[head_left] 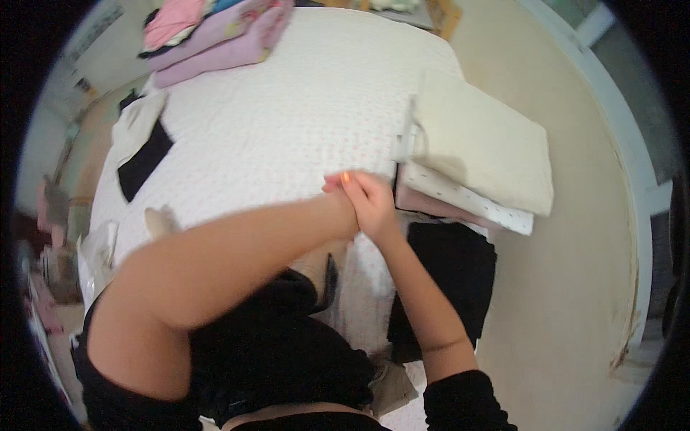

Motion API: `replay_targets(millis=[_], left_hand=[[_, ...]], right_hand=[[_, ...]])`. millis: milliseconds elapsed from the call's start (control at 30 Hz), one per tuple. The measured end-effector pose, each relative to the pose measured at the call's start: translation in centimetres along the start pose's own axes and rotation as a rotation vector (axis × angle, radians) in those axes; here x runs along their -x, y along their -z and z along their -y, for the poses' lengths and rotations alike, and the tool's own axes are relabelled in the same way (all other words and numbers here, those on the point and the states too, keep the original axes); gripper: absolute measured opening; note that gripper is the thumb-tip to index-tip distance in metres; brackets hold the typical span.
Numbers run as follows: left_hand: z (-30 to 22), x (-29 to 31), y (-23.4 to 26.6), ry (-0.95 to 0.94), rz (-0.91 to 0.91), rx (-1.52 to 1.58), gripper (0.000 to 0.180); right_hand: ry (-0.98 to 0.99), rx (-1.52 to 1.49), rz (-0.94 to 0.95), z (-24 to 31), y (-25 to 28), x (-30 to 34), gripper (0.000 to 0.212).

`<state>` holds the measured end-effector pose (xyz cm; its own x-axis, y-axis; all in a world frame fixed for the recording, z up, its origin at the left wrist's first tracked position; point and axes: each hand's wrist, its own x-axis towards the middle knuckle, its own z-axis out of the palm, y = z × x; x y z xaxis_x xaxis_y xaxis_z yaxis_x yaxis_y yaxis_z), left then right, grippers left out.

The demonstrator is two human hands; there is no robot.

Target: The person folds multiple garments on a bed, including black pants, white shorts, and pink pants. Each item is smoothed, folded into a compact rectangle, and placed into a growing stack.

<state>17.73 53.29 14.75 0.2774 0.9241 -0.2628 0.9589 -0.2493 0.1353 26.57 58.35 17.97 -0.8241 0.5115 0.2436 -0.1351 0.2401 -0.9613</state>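
Note:
My right hand (372, 203) is closed around my left wrist, above the white bedding. One fingernail shows an orange spot. My left forearm (266, 228) reaches across from the lower left, and my left hand is mostly hidden behind the right one, so its fingers cannot be made out. Closest to my right hand is a stack of folded cloths: a cream one (489, 140) on top, then a white one with dark specks (471, 201) and a pinkish layer. A black folded garment (453, 266) lies beside my right forearm.
White bedding (273, 129) spreads in front of me. A folded purple blanket (223, 57) with a pink cloth (172, 23) on it sits at the far left. Nearer lies a black-and-white garment (144, 147). Bare floor (568, 287) runs along the right side.

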Motion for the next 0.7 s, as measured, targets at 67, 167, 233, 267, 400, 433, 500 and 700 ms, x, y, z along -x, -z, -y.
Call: replay_targets(millis=[67, 167, 233, 267, 400, 433, 500, 700], left_hand=[[4.4, 3.8, 2.5, 0.076, 0.048, -0.113, 0.065], [9.3, 9.6, 5.2, 0.184, 0.1, -0.229, 0.071], [11.9, 13.5, 5.9, 0.256, 0.116, -0.266, 0.075], [13.1, 15.4, 5.9, 0.284, 0.119, -0.271, 0.078], [16.4, 22.9, 4.2, 0.371, -0.011, -0.251, 0.072], [17.1, 24.6, 3.3, 0.413, -0.044, -0.258, 0.063], [19.7, 26.8, 1.9, 0.438, -0.07, -0.142, 0.052], [28.9, 29.6, -5.5, 0.537, -0.147, 0.187, 0.034]], right_hand=[[0.15, -0.073, 0.053, 0.5, -3.4, -4.7, 0.027], [0.159, -0.073, 0.215, 1.1, -9.4, -11.2, 0.031], [0.14, -0.046, 0.302, 1.5, -13.4, -14.4, 0.036], [0.107, -0.017, 0.346, 1.6, -15.6, -15.6, 0.038], [0.124, 0.321, 0.579, 2.6, -23.6, -19.4, 0.045], [0.129, 0.37, 0.622, 2.6, -25.8, -20.0, 0.045], [0.12, 0.472, 0.69, 2.2, -29.5, -21.5, 0.045], [0.145, 0.736, 0.867, -2.4, -37.6, -26.3, 0.045]])
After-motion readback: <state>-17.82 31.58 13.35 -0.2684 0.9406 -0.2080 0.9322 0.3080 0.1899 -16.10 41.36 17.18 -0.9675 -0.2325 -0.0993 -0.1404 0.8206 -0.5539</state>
